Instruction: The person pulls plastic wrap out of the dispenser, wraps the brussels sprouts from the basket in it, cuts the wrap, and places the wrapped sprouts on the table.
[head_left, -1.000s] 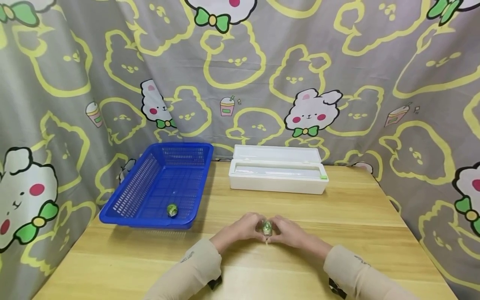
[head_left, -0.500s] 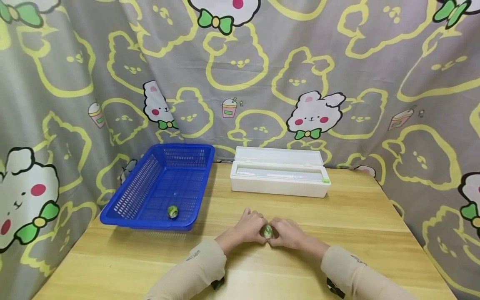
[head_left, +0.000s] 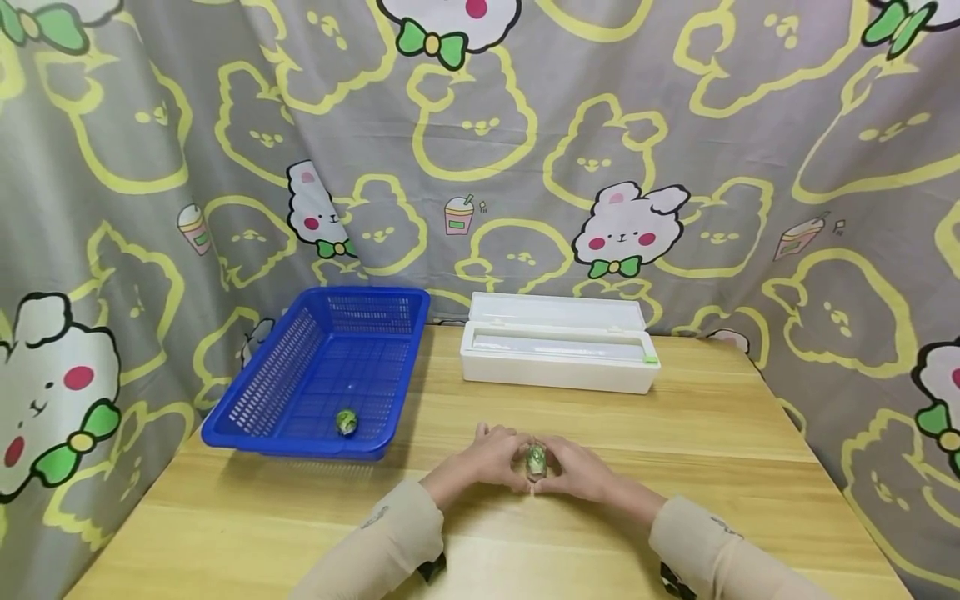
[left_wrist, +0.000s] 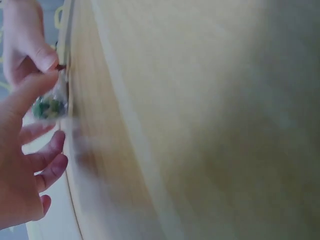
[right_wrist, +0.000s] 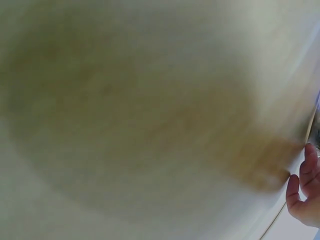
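A small green leafy bundle in clear film (head_left: 536, 461) is held between both hands above the wooden table, centre front in the head view. My left hand (head_left: 493, 458) pinches it from the left, and my right hand (head_left: 579, 471) from the right. The left wrist view shows the shiny wrapped bundle (left_wrist: 49, 107) hanging near the thumb and index finger, the other fingers loosely bent. The right wrist view catches only some fingers (right_wrist: 310, 180) at its right edge. A similar green wrapped ball (head_left: 347, 422) lies in the blue basket (head_left: 300, 448).
The blue slotted basket stands on the left of the table (head_left: 675, 533). Behind the hands is a long white film dispenser box (head_left: 555, 375), lid raised, with a green slider (head_left: 650, 359) at its right end. A patterned curtain (head_left: 480, 100) closes off the back and sides.
The fingers have shifted slightly around the wrapped bundle, which stays between both hands at nearly the same spot. The basket, the ball in it and the box stay put.
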